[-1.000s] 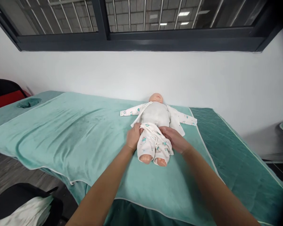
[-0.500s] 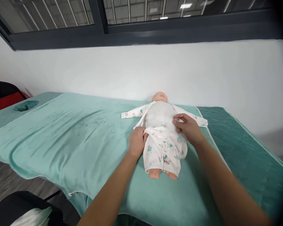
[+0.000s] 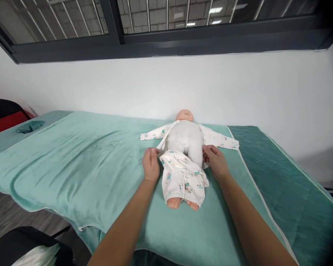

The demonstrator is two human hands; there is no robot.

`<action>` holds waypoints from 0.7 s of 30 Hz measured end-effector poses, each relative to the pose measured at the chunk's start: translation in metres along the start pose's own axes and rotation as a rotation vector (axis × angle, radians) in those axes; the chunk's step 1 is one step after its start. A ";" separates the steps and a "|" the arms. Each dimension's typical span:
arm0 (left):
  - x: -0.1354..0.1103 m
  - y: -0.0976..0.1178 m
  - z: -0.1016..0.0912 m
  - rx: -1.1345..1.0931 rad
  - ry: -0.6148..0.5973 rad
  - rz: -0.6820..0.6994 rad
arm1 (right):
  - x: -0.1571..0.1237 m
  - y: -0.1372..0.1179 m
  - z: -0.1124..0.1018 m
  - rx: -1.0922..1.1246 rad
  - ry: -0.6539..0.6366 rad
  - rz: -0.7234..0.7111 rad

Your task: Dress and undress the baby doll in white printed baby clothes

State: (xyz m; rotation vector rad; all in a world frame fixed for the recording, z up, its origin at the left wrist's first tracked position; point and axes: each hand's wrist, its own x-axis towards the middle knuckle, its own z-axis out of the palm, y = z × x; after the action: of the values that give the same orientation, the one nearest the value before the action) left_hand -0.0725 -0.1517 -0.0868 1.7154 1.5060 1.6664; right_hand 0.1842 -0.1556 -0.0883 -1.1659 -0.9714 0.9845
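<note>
A baby doll [image 3: 185, 135] with a grey-white cloth body lies on its back, head toward the wall. Its white printed baby shirt [image 3: 218, 139] is spread open at the front, sleeves stretched out to both sides. White printed baby pants [image 3: 180, 175] sit bunched low around the doll's legs, with the feet showing below. My left hand [image 3: 151, 164] is closed at the lower corner of the shirt's left flap. My right hand [image 3: 215, 160] pinches at the shirt's edge beside the doll's right-hand side in view; its fingertips are partly hidden.
A light green cover [image 3: 100, 155] is spread over the bed, with a darker green cover [image 3: 283, 166] at the right. Behind stands a white wall [image 3: 127, 85] under a dark window frame [image 3: 166, 44]. A black chair [image 3: 30, 245] holding some cloth is at the lower left.
The pants' waist has dropped lower, uncovering more of the cloth body. My left hand has moved left off the pants to the shirt flap; my right hand has come slightly lower.
</note>
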 end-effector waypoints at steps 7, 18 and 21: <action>0.033 -0.023 0.014 0.192 -0.018 -0.296 | -0.018 0.006 -0.009 -0.434 0.284 -0.207; 0.047 -0.021 0.021 0.268 -0.359 -0.151 | -0.016 0.013 -0.027 -1.148 0.358 -0.108; 0.046 -0.027 0.022 0.161 -0.259 -0.177 | -0.018 0.012 -0.024 -1.179 0.351 -0.113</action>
State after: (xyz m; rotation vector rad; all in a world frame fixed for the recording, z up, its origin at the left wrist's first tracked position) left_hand -0.0764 -0.0944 -0.0901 1.7405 1.6472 1.2136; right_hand 0.2007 -0.1778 -0.1044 -2.1142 -1.3316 -0.0020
